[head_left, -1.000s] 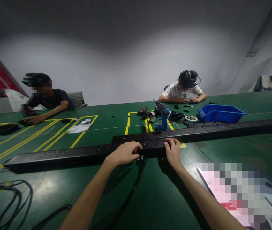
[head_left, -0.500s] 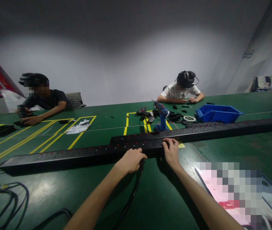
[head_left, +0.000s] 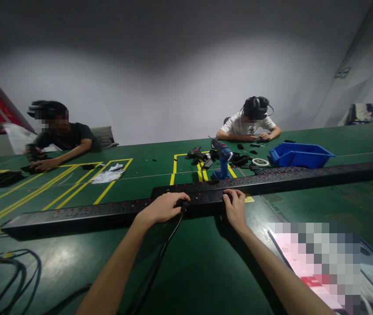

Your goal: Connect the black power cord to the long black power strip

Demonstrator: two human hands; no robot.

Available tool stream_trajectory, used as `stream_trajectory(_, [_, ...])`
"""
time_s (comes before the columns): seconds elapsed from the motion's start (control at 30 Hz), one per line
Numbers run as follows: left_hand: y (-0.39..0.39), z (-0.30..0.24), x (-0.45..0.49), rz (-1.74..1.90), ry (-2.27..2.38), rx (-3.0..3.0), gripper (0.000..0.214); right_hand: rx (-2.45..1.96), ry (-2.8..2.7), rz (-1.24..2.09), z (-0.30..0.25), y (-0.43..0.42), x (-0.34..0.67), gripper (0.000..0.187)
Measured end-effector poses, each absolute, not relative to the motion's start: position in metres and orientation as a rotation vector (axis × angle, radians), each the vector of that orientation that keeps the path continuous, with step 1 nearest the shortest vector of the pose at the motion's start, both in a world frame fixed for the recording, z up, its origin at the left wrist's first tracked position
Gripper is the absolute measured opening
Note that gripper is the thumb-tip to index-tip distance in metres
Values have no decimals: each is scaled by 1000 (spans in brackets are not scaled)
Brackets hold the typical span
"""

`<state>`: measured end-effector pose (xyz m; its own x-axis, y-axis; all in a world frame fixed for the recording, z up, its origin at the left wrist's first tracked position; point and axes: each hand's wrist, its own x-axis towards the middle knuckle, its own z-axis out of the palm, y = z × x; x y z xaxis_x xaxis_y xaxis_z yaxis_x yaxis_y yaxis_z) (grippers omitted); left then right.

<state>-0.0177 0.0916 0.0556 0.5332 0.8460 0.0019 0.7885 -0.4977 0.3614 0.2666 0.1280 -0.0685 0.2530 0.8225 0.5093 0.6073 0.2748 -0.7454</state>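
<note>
A long black power strip (head_left: 75, 217) with rows of sockets and small red lights lies across the table in front of me. My left hand (head_left: 163, 207) is closed on a black plug (head_left: 185, 204) at the strip's sockets, right of its middle. Whether the plug sits in a socket is hidden by my fingers. From it a black power cable (head_left: 164, 250) hangs down toward me. My right hand (head_left: 235, 209) grips the strip's right end, thumb at the front and fingers on top. Directly behind, a second black power strip (head_left: 307, 178) stretches to the right.
Behind the strips stand a blue cordless drill (head_left: 222, 159) and a blue bin (head_left: 301, 155), with small black parts between. Coiled cables (head_left: 19, 271) lie front left, a pink sheet (head_left: 300, 273) front right. Two people sit across the green table (head_left: 134, 175).
My left hand has moved left and up with the plug, from the strip's front edge onto its sockets. The cable has swung left with it. My right hand stays in place.
</note>
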Motion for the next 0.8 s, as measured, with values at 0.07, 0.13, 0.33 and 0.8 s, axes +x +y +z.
stream_trajectory(0.07, [94,57,-23,294,1360,2401,41,-1424,-1443,243,-68,128,267,36])
stream_trajectory(0.13, [96,57,-27,368,1386,2365,41,-1422,-1445,238,-68,128,267,35])
stream_trajectory(0.33, [109,48,-42,480,1427,2295,45,-1424,-1450,230,-70,128,267,35])
stream_trajectory(0.8, [122,26,-51,633,1268,2169,39,-1427,-1454,235,-69,128,267,38])
